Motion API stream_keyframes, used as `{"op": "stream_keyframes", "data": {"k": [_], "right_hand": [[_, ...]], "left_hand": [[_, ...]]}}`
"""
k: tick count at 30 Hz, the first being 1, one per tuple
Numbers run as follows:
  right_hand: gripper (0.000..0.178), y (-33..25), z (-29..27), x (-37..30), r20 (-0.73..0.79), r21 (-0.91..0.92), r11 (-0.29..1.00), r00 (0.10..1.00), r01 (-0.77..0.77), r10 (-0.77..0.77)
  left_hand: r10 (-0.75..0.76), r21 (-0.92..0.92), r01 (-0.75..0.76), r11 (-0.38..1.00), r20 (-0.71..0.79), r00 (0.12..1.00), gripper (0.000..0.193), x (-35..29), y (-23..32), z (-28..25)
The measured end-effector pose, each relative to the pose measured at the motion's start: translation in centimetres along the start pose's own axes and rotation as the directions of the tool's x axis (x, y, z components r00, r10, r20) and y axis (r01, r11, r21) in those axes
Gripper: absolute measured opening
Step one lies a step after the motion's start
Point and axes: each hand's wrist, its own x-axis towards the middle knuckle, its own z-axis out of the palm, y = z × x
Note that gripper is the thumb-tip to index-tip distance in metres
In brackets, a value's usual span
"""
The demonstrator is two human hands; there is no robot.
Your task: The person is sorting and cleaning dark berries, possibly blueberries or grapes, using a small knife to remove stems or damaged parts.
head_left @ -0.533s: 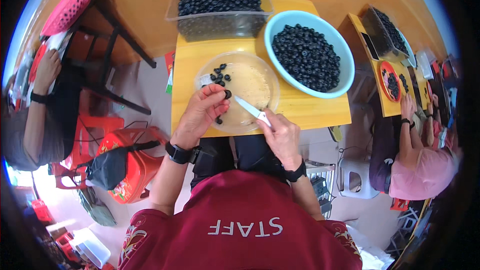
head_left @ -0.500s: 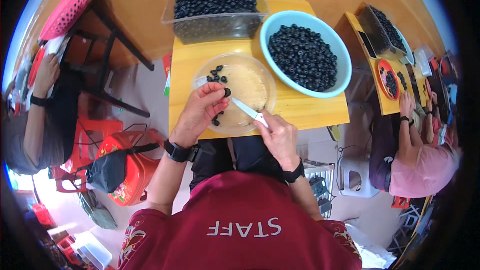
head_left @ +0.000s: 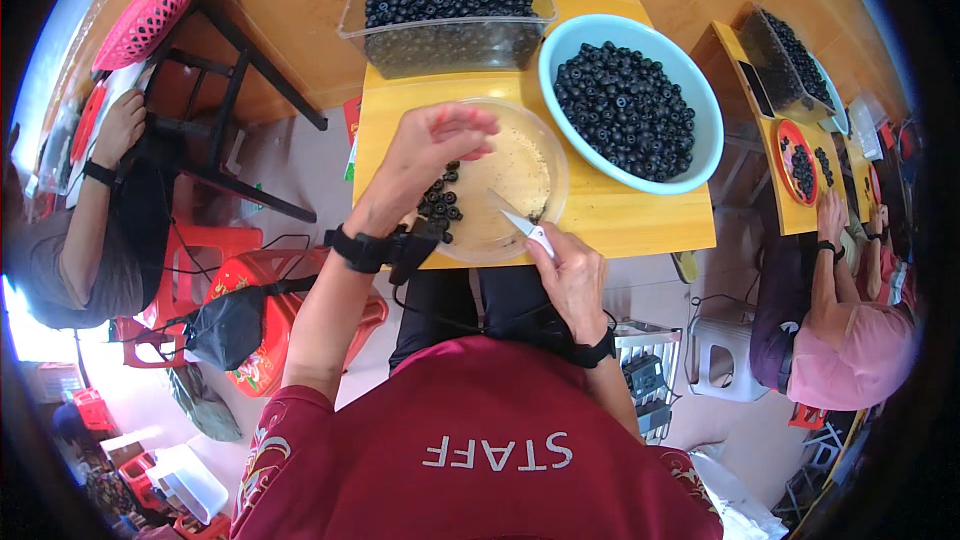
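Observation:
My left hand (head_left: 445, 145) hovers over the left part of a round clear plastic tray (head_left: 553, 175). Its fingers are loosely bent and apart, somewhat smeared by motion, with nothing visible in them. Below it, several dark berries (head_left: 440, 205), like blueberries, lie along the tray's left side, partly hidden by the hand and wrist. My right hand (head_left: 570, 275) is closed around the white handle of a small knife (head_left: 520, 220). The blade points up and left over the tray, touching no berry that I can see. Small dark bits cling to the tray's bottom.
A clear rectangular bin (head_left: 450, 45) heaped with berries stands at the back of the yellow wooden table (head_left: 640, 225). Right of it is a light blue basin (head_left: 712, 125) full of berries. A person (head_left: 840, 340) sits at another table on the right; another (head_left: 90, 240) is at left.
My left hand has moved up and away from the knife tip; the berry it held no longer shows. More berries show at the tray's left. The right hand still holds the knife.

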Motion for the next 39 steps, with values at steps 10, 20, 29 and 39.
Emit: {"op": "stream_keyframes", "data": {"k": [10, 20, 29, 39], "right_hand": [[0.025, -0.2, 0.8, -0.1, -0.004, -0.026, 0.999, 0.999, -0.032, 0.032], [0.025, -0.3, 1.0, -0.2, -0.003, -0.021, 0.999, 1.000, -0.028, 0.028], [0.024, -0.3, 1.5, -0.3, -0.004, 0.020, 0.999, 1.000, -0.028, 0.028], [0.023, -0.4, 1.4, -0.3, 0.001, 0.034, 0.999, 1.000, -0.028, 0.028]], "left_hand": [[0.069, 0.660, 0.081, 0.747, -0.198, 0.978, 0.019, -1.7, -7.1, -5.0], [0.170, 0.915, -0.044, 0.400, -0.027, 0.985, 0.020, 0.3, -8.4, -3.8], [0.131, 0.904, -0.140, 0.405, 0.094, 0.987, 0.018, 1.0, -8.4, -3.6], [0.163, 0.876, -0.248, 0.414, 0.196, 0.967, 0.023, 1.3, -8.3, -3.7]]}}
